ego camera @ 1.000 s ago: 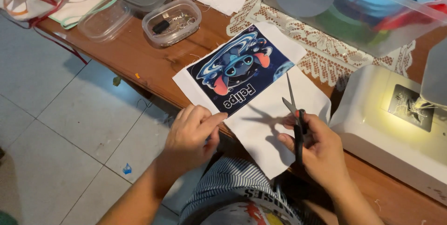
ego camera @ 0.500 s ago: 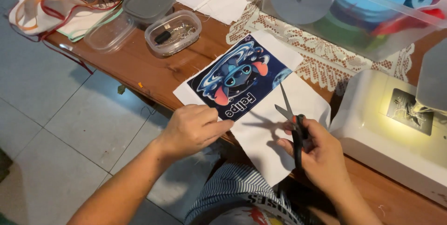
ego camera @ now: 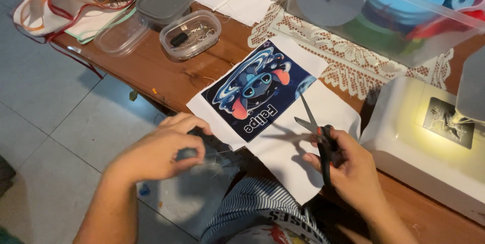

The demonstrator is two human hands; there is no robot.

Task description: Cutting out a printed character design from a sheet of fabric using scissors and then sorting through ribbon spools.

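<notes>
Fabric (ego camera: 303,138) with the dark cartoon print lay over the table (ego camera: 166,75) edge, its long axis running away from the person. Right hand (ego camera: 348,165) gripped scissors (ego camera: 316,130), blades parted, just right of the print; left hand (ego camera: 161,150), curled, pinched threads at its near-left corner.

R hand (ego camera: 348,168) holds scissors (ego camera: 316,130) over fabric (ego camera: 313,158)
</notes>
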